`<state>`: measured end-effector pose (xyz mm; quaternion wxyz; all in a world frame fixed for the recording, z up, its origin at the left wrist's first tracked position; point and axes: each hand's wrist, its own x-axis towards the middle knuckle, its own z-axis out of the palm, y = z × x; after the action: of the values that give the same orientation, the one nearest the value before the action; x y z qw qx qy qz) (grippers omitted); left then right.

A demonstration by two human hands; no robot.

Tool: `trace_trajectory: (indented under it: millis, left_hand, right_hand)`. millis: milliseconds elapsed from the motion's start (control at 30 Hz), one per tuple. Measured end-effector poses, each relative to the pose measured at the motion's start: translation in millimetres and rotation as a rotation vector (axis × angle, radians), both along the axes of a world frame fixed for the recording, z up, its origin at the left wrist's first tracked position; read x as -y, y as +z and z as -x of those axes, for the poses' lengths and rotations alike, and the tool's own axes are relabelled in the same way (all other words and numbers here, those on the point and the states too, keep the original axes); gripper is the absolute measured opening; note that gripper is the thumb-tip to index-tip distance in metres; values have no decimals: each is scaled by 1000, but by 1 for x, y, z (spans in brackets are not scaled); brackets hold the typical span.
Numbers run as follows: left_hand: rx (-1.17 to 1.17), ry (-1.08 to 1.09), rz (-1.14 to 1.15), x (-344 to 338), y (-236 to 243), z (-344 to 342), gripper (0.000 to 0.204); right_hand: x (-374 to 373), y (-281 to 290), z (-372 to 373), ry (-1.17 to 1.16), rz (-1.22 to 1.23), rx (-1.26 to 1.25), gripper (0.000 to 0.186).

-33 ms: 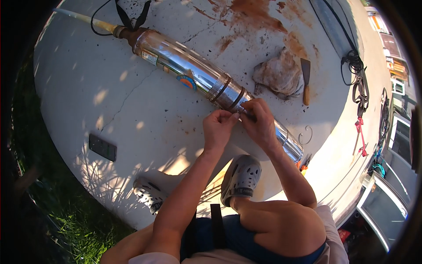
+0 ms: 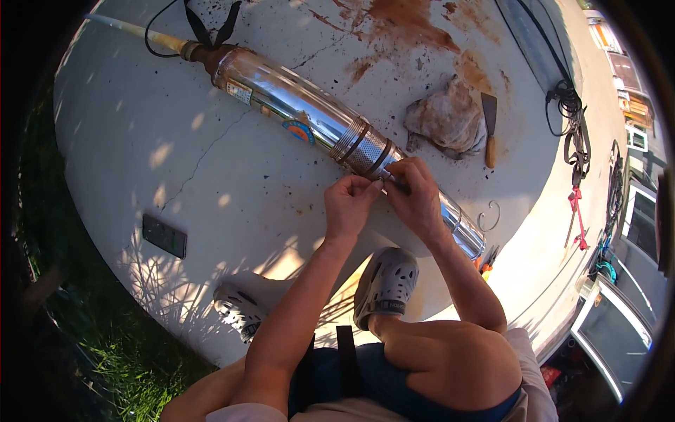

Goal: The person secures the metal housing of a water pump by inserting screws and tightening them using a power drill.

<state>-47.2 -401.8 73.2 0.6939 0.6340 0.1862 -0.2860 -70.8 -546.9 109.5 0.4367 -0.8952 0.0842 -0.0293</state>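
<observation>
A long shiny steel pump [image 2: 309, 123] lies diagonally on a round concrete slab [image 2: 140, 141], with a hose and a black cable at its far left end. My left hand [image 2: 348, 204] and my right hand [image 2: 416, 198] meet just past its perforated strainer band [image 2: 365, 151]. The fingertips of both hands pinch a small thin part against the pump's body. What the part is stays hidden under the fingers. My two feet in grey clogs [image 2: 383, 285] rest on the slab below the pump.
A crumpled rag [image 2: 446, 119] and a wooden-handled scraper [image 2: 489, 130] lie beyond the pump. A black flat rectangle [image 2: 164, 235] sits at the left, and pliers with orange handles [image 2: 485, 261] by the pump's near end. Coiled cable [image 2: 573, 137] lies right. Grass [image 2: 105, 352] borders the slab.
</observation>
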Motion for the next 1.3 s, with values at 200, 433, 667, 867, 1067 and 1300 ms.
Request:
trace_trajectory:
  millis: [200,433,667,867,1067,1300]
  left_hand:
    - [3,-78,77,-11,7,-16,18]
    - [660,-49,-380,-29,31,-136,26]
    - [1185,-571,-741,-20,7,-226,30]
    - [1324,-514,-724,-17,10,-218,29]
    - [1291,-445,-748,-27,8,-217,27]
    - [1246,-445,-815,-33,10,-214,25]
  right_hand:
    - [11,-1,-3,62,11,48,25]
    - [24,19,-28,53,-176,-104,19]
    - [86,-5,-163,28,-120,-26,22]
    - [145,-52,-319,-44,167,66,32]
    - [158,-54,-455,-39,630,137,58]
    - [144,-55,-534,69,1090,-108,57]
